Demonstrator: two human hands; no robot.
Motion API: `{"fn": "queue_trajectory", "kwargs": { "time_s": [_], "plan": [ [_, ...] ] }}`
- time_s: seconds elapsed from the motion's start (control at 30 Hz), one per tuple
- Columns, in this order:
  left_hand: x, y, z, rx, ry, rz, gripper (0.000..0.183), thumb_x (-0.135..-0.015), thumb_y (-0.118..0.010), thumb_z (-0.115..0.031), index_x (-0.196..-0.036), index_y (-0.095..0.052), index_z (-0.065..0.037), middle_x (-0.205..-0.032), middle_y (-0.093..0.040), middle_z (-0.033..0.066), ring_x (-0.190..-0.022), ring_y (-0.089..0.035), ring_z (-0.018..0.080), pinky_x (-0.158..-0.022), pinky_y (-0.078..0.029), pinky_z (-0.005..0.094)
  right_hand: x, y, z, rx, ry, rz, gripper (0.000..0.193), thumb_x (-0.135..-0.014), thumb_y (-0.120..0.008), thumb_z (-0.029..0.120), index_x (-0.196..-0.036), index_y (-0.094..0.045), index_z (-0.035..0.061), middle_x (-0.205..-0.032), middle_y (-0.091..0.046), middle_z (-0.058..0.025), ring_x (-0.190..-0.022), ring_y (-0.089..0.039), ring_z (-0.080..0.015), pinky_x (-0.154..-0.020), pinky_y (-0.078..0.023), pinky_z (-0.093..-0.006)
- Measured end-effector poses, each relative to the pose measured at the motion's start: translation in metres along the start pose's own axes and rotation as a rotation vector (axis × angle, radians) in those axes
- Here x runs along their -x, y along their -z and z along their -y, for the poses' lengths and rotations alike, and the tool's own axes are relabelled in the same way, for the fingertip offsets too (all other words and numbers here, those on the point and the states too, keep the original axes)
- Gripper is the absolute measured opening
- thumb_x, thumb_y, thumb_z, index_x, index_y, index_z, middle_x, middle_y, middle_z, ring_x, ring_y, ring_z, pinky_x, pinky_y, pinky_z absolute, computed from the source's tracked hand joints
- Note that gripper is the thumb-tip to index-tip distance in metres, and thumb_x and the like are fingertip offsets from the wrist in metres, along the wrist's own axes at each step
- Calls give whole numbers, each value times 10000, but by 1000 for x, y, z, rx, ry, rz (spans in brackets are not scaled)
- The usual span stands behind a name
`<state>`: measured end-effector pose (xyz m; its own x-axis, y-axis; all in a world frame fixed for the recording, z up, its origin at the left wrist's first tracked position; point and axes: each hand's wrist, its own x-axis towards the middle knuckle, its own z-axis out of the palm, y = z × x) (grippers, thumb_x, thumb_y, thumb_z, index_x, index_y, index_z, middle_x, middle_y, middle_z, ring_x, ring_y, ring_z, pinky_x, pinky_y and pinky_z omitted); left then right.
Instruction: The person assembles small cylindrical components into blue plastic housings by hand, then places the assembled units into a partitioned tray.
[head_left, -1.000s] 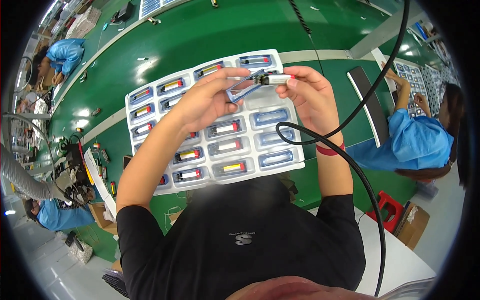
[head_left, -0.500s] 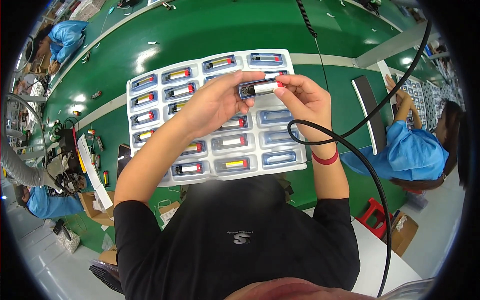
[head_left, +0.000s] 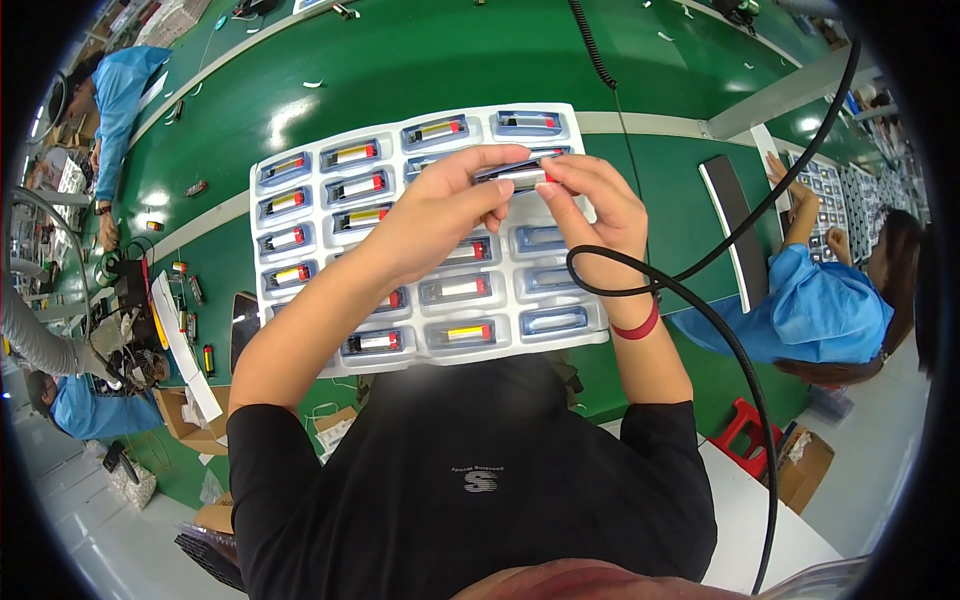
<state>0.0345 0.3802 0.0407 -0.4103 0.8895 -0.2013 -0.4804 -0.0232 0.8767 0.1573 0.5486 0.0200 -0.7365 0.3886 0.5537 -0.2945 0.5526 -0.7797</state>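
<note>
Head view: the person's left hand (head_left: 462,195) was at the upper centre of the frame, thumb and fingers closed around the left part of a small white cylinder with a red end (head_left: 524,179) and a blue-edged clear plastic case (head_left: 494,171). The right hand (head_left: 603,207), just right of it, pinched the cylinder's red end between thumb and fingers. Cylinder and case were together between the hands, above the upper right part of the tray; fingers covered much of both, so couldn't tell how far the cylinder sat inside the case.

White moulded plastic tray (head_left: 508,290) filled the centre, tilted slightly in the frame. Most visible compartments held cased cylinders with red ends, white or yellow bodies; three at its lower right showed blue-tinted clear plastic. A thick black cable (head_left: 770,480) looped across the right wrist, above a dark red wristband (head_left: 637,325).

Green tabletop (head_left: 350,70) lay behind the tray. A long black-and-white bar (head_left: 735,230) was right of centre. A co-worker in blue (head_left: 830,305) sat at the right edge; another blue sleeve (head_left: 122,90) showed upper left.
</note>
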Motion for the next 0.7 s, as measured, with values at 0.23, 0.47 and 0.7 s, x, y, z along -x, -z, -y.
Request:
{"fn": "queue_trajectory", "kwargs": {
  "time_s": [0.23, 0.47, 0.7],
  "plan": [
    [11, -7, -3, -443, -103, -51, 356, -1032, -545, -123, -1387, -559, -112, -1016, -620, -14, -792, -501, 16, -719, -480, 225, -3, 3, -12, -514, -483, 154, 477, -956, -654, -22, -1414, -525, 5, -1418, -557, -128, -1247, -578, -207, -987, -520, -305],
    [15, 9, 9, -1071, -529, -116, 365, -946, -620, -81, -1302, -569, -19, -1166, -635, 205, -1090, -639, 390, -921, -525, 467, 1, 8, -15, 175, 86, 243, 345, -901, -670, -22, -1244, -641, -38, -1066, -672, -170, -968, -661, -218, -844, -520, -306],
    [33, 6, -11, -807, -614, -209, 254, -880, -655, -43, -1129, -705, -30, -875, -667, 149, -797, -672, 309, -709, -525, 367, -7, -9, -15, -432, -231, 219, 306, -957, -602, -61, -1262, -581, -51, -1215, -612, -103, -1056, -615, -124, -876, -484, -235]
  ]
}}
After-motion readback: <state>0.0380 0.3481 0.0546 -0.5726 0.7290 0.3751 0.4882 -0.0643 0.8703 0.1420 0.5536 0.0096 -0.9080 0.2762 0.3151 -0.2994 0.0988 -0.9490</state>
